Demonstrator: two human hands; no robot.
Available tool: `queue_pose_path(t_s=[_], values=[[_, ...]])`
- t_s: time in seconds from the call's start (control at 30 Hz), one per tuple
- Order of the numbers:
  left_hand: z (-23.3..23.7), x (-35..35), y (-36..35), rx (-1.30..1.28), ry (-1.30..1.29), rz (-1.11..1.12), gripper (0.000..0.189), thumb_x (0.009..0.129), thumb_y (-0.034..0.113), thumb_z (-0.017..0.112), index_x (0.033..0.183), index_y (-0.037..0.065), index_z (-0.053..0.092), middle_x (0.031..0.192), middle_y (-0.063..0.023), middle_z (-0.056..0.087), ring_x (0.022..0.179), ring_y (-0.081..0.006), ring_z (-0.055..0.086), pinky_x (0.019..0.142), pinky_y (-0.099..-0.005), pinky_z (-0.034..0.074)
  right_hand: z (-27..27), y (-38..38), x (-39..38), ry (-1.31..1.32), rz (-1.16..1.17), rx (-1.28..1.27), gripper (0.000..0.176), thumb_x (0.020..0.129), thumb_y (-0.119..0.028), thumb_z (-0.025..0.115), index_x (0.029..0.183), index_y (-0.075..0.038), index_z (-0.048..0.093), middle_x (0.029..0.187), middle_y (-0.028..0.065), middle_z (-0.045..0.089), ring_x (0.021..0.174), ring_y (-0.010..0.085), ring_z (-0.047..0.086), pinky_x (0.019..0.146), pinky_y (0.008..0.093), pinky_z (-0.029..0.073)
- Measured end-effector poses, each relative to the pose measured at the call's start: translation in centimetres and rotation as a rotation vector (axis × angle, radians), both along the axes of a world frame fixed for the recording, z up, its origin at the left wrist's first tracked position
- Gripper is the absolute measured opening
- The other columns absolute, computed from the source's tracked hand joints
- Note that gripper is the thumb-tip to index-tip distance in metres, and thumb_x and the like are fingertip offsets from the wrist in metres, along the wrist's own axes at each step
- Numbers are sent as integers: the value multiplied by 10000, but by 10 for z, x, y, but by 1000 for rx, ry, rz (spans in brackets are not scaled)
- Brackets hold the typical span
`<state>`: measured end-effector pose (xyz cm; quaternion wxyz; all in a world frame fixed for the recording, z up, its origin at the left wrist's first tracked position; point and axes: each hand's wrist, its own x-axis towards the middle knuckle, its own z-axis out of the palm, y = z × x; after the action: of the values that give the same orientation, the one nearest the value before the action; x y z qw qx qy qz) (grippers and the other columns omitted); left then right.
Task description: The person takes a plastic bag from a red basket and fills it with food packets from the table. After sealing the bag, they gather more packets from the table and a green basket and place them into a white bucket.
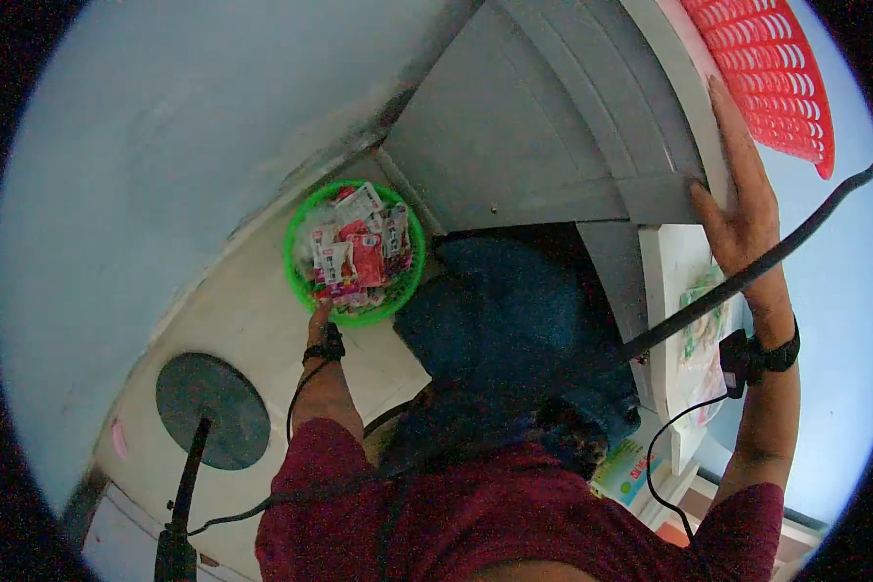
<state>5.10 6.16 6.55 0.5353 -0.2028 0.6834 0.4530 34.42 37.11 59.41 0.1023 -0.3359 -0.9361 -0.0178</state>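
Observation:
A round green basket (419, 254) stands on the floor by the wall, filled with small printed packets (367, 257) in red, white and clear wrapping. My left hand (321, 318) is closed at the basket's near rim, its fingers partly hidden there. My right hand (744, 215) lies on the white edge (691, 73) of a raised grey panelled unit, fingers stretched out and thumb apart. It holds nothing that I can see. Both wrists carry black straps with cables.
A red slotted basket (771, 78) sits at the upper right. A round dark base (213, 409) with a pole stands on the floor at left. A thick black cable (747, 274) crosses near my right arm. Packages (703, 330) lie on a white shelf.

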Motion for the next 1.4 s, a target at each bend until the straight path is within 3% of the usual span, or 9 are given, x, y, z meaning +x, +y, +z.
queue_pose_path(t_s=[0.07, 0.27, 0.4, 0.57, 0.87, 1.4], values=[[-50, 0, -16, 169, -36, 64, 471, 794, 361, 724, 1092, 21, 592, 879, -105, 609, 636, -192, 564, 512, -367, 455, -2, 2, 1, -8, 7, 14, 879, 717, 153, 604, 1507, -106, 318, 1554, 142, 314, 1438, 307, 295, 1191, 407, 236], [-99, 0, -37, 209, 87, -115, 370, 789, 347, 739, 960, 53, 593, 825, -109, 602, 610, -236, 582, 509, -343, 488, -3, 6, 1, -24, 23, 17, 878, 711, 148, 601, 1506, -89, 314, 1554, 149, 313, 1439, 313, 294, 1190, 422, 234], [-41, -5, -19, 36, -55, -126, 367, 787, 341, 734, 979, 53, 611, 738, -75, 598, 613, -234, 576, 497, -335, 462, -2, 8, -9, -5, 65, -20, 867, 712, 144, 605, 1499, -102, 337, 1552, 147, 318, 1437, 313, 298, 1189, 422, 239], [-19, 7, -1, 439, 89, -293, 369, 885, 423, 624, 1048, 92, 645, 756, -13, 588, 547, -137, 472, 455, -299, 342, 0, 6, 7, 40, 40, -13, 867, 704, 153, 609, 1492, -112, 361, 1541, 135, 343, 1434, 302, 307, 1192, 418, 238], [-46, 7, -3, 352, 53, -191, 390, 894, 387, 608, 1125, 74, 603, 904, -57, 599, 720, -188, 516, 591, -357, 404, 4, 3, 4, 87, 18, -59, 865, 689, 159, 621, 1478, -105, 384, 1538, 126, 352, 1431, 293, 315, 1192, 406, 247], [-26, 0, 0, 495, 5, -206, 457, 909, 325, 580, 1262, 40, 527, 1168, -134, 618, 1028, -279, 594, 835, -459, 514, 14, 7, 32, 164, 6, -87, 830, 688, 105, 618, 1457, -125, 401, 1510, 132, 388, 1397, 333, 361, 1155, 397, 301]])
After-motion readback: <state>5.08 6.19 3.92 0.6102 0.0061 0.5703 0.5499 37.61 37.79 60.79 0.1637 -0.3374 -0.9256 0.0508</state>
